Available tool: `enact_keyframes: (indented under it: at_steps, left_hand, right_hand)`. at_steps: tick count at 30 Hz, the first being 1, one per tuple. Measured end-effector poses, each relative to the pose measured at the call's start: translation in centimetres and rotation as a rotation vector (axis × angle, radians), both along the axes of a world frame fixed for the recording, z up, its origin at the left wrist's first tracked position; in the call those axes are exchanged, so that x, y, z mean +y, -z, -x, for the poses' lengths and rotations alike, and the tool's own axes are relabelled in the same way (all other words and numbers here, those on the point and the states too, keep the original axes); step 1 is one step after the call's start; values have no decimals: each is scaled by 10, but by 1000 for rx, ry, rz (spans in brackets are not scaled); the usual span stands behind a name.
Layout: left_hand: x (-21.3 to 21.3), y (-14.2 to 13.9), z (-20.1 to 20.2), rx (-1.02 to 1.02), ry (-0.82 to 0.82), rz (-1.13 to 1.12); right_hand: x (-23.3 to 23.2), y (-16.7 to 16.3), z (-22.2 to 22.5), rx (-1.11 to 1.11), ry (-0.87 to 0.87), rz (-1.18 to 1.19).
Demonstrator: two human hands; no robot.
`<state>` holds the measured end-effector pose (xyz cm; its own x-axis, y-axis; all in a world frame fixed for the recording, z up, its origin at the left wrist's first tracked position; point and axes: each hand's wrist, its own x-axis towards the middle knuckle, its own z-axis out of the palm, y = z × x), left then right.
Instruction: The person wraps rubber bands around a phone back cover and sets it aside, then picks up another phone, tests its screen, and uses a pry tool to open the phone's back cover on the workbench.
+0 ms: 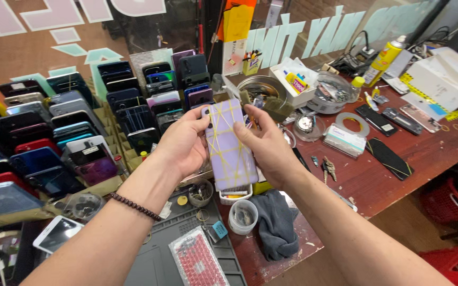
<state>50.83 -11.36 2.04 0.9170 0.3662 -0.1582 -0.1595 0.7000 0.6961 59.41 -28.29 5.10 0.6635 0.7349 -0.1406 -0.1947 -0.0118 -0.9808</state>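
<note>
Crowded with parts, the red-brown workbench (388,180) leaves you little room, and you hold the lilac phone (228,143) in the air above its near edge, back side up, wrapped in crossing yellow rubber bands (219,139). Your left hand (182,144) grips its left edge with the thumb curled over the top corner, and your right hand (265,144) pinches the right edge, so both sets of fingers are closed on it. The bands look stretched tight; if one slips off a corner it could snap against your fingers and loosen whatever they press together. Directly under the phone sit a small clear cup (243,216), a grey cloth (275,222) and a dark work mat (155,259), so a slipped grip would probably drop it onto these and could scatter small parts. Rows of phones (59,137) stand close by your left wrist, easy to knock.
</note>
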Motion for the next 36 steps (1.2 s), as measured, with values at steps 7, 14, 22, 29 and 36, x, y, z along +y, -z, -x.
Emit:
enact_keyframes:
  at_steps: [7,14,22,29,36]
  left_hand:
    - [-23,-15,-27,93,-164,-78]
    - [1,-37,-7,-130,-74,142]
    - [9,-31,14,-311,-18,205]
    - [4,-28,-3,-365,46,222]
    - [-29,-29,-54,-315,72,192]
  right_hand:
    - [-9,-1,23,-579,21,309]
    - [-5,-11,30,-445,-9,-2]
    - [7,-23,29,-137,-129,-103]
    - [-2,-23,13,-259,-146,-100]
    - [-38,-25,-38,-296,-165,-98]
